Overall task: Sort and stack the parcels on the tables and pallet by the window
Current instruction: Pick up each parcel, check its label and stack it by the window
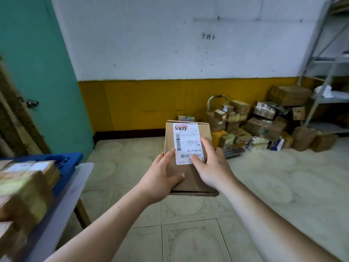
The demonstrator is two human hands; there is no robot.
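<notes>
I hold a flat brown cardboard parcel (186, 175) with a white shipping label in front of me, above the tiled floor. My left hand (160, 178) grips its left edge, thumb lying across the top face. My right hand (211, 165) grips the right side, with fingers over the label's barcode. Several taped brown parcels (24, 186) are stacked on a grey table (71, 190) at the left.
A blue plastic pallet or crate (66, 165) lies behind the stack on the table. A heap of parcels (264, 125) with a hand trolley stands against the yellow-and-white wall. A metal shelf rack (330, 91) is at the right, a teal door (37, 76) at the left.
</notes>
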